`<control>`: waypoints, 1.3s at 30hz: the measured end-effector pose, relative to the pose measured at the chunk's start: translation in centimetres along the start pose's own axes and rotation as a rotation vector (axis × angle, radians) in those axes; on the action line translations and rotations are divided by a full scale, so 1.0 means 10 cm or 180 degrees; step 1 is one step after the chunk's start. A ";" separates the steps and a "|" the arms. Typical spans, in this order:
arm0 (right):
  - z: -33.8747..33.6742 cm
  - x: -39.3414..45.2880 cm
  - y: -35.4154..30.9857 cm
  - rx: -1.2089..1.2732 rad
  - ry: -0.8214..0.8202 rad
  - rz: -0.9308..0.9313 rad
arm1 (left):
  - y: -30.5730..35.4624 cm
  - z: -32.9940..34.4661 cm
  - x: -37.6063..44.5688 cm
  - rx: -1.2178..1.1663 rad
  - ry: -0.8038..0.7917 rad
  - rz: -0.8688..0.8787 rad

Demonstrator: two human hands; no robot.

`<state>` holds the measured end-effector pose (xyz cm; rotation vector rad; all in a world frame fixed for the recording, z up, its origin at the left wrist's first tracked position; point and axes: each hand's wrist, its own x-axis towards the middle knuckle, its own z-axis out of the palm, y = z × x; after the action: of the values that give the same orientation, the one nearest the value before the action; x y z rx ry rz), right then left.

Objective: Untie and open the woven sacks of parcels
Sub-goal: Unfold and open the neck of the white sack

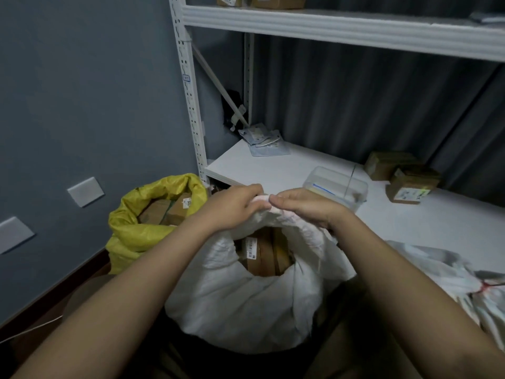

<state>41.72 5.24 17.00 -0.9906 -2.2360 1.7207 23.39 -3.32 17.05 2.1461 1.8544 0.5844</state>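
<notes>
A white woven sack stands on the floor in front of me, its mouth open and brown cardboard parcels showing inside. My left hand and my right hand both grip the far rim of the sack's mouth, knuckles close together, fingers curled over the bunched fabric. To the left a yellow woven sack stands open with parcels in it. At the right edge lies another white sack whose neck is tied with red string.
A white metal shelf unit stands behind the sacks, with a clear plastic tub, cardboard boxes and flat grey mailers on its lower board. A grey wall with blank plates is at the left.
</notes>
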 end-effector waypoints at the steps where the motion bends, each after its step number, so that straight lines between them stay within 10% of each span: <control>1: -0.03 -0.01 0.02 -0.0367 0.0218 -0.0189 | -0.02 -0.03 0.01 -0.0547 0.0062 -0.0076; 4: 0.01 -0.01 0.15 -0.0543 0.1018 -0.0819 | -0.25 -0.07 0.01 -0.1815 0.0319 -0.0406; 9: 0.14 -0.01 0.16 0.1307 0.0533 -0.0365 | -0.16 0.10 0.10 -0.0745 0.0225 0.0276; 13: 0.08 0.00 0.24 -0.0156 0.1455 -0.0987 | -0.28 -0.03 0.14 -0.2338 0.0147 -0.0567; 18: 0.04 -0.02 0.12 0.1310 0.0581 -0.0142 | -0.15 0.08 0.17 0.0611 0.0162 0.0298; 24: 0.01 0.08 0.29 -0.0283 0.1375 -0.0599 | -0.29 -0.12 0.23 -0.0699 0.0076 -0.0260; 28: 0.06 0.15 0.18 0.1179 0.0912 -0.0325 | -0.18 0.11 0.26 0.0123 -0.0002 0.0399; 33: 0.04 0.09 0.47 -0.0577 0.1775 -0.0777 | -0.37 0.05 0.30 -0.1834 0.0238 -0.0150; 37: 0.03 0.09 0.40 0.1070 0.1379 -0.0405 | -0.20 0.07 0.29 0.0530 -0.0085 0.0151; 39: 0.01 0.08 0.31 0.1847 0.0880 -0.0125 | -0.12 0.17 0.35 0.0374 0.0001 0.0421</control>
<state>42.30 5.98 13.98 -0.9537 -1.4487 1.9068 23.43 0.45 15.52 2.3583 1.7987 0.5141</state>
